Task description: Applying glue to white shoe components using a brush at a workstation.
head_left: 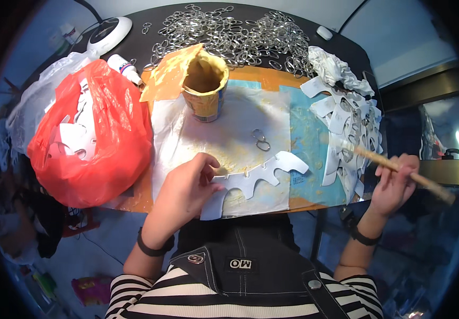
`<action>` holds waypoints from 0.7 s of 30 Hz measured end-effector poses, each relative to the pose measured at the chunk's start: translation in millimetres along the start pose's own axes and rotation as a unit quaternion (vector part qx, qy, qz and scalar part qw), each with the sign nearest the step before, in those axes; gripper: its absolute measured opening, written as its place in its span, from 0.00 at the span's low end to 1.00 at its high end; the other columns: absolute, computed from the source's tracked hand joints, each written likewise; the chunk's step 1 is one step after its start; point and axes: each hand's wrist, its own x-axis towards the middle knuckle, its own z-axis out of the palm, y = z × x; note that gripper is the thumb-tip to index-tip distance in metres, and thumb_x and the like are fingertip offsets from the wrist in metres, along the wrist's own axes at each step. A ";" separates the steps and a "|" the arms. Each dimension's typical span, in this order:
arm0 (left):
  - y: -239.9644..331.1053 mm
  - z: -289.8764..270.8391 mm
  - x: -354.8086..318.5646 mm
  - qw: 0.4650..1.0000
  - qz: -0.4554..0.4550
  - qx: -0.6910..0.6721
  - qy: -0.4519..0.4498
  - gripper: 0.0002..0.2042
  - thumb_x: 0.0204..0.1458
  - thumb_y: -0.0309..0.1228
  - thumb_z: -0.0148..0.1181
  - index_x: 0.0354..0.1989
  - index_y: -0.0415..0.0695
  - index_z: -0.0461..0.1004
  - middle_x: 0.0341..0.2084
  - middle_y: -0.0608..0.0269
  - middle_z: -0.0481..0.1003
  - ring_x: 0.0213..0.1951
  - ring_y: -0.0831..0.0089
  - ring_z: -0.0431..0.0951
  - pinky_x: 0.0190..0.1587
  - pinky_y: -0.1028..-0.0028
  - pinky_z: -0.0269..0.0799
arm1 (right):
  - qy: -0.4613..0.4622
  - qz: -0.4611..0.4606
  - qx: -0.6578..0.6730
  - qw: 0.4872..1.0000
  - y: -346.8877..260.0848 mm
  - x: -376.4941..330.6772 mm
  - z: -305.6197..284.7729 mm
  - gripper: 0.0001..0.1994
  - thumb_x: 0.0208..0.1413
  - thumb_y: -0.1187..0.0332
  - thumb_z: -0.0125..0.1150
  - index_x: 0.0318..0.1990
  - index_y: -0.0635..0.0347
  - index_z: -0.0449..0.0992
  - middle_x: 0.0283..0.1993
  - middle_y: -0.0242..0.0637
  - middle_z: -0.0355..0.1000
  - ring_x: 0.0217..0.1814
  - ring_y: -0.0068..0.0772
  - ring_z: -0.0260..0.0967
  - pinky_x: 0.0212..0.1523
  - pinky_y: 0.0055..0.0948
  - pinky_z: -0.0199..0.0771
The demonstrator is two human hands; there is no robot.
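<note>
My left hand (184, 186) is closed on the left end of a white scalloped strip (264, 178), thumb and fingers at its upper edge. The strip lies curved on the paper, with small slits along its top and rounded cut-outs below. My right hand (394, 186) grips the wooden handle of a brush (381, 160) off the table's right side. The brush's pale tip points left over a pile of white cut pieces (349, 119) and looks blurred. Two metal rings (262, 140) lie just beyond the strip. Farther back stands a tub (204, 101) smeared with yellow paste.
Many oval metal rings (203, 32) cover the far table. A red plastic bag (125, 154) of white pieces sits at left, beside a white bottle (124, 68). A yellow-smeared card (171, 72) leans by the tub. Crumpled white cloth (335, 69) and a lamp base (111, 36) stand farther back.
</note>
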 end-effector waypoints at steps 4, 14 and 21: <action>-3.2 -3.1 -1.9 0.995 -0.044 -0.093 -0.016 0.08 0.49 0.26 0.67 0.33 0.36 0.74 0.22 0.65 0.74 0.24 0.82 0.71 0.29 0.78 0.68 | 0.125 0.082 -0.035 0.988 -5.6 5.3 7.5 0.18 0.68 0.56 0.41 0.46 0.64 0.66 0.22 0.31 0.61 0.20 0.23 0.60 0.26 0.22 0.70; -13.5 12.6 -0.4 0.970 -0.092 -0.222 0.031 0.07 0.51 0.24 0.66 0.35 0.35 0.77 0.24 0.65 0.78 0.27 0.84 0.74 0.31 0.82 0.69 | 0.073 0.036 0.013 0.997 -15.0 -9.4 -5.4 0.19 0.65 0.56 0.40 0.46 0.68 0.61 0.22 0.45 0.69 0.20 0.33 0.64 0.24 0.30 0.69; -9.5 21.7 5.9 0.981 -0.033 -0.192 -0.002 0.08 0.51 0.26 0.67 0.35 0.35 0.77 0.21 0.68 0.76 0.24 0.86 0.72 0.27 0.83 0.66 | 0.109 -0.253 -0.299 0.914 -47.1 -20.9 -45.6 0.23 0.63 0.56 0.40 0.44 0.75 0.67 0.22 0.52 0.70 0.20 0.42 0.69 0.27 0.33 0.76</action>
